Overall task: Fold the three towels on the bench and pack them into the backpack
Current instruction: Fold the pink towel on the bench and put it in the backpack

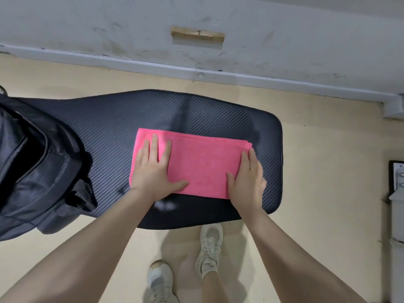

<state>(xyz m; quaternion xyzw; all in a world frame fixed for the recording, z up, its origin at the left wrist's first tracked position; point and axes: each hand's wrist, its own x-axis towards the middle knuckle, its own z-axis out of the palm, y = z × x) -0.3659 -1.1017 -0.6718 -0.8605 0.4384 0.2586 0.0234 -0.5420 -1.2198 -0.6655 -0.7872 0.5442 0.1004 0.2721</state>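
Your two white sneakers [209,248] stand on the beige floor [328,171], nearest to you, just short of the near edge of the bench.

Your forearms reach forward over that edge. Your left hand [153,169] lies flat on the left part of the pink towel [196,162], fingers straight and slightly spread, thumb extended to the right along the towel's near edge. Your right hand [249,178] rests at the towel's right end, fingers straight and together, pointing away from you, the palm partly on the towel and partly over the bench surface. A ring shows on one finger of this hand. Neither hand curls round the fabric; both press on it with extended fingers.

The pink towel is folded into a flat rectangle, long side running left to right. It lies on the middle of the dark padded bench [109,127], with layered edges visible at its far right corner.

The black backpack [32,167] sits on the left end of the bench, well apart from the towel, with straps hanging toward the near edge. You cannot tell from this view whether its main compartment is open.

Beyond the bench, a strip of floor meets a grey wall [262,29].
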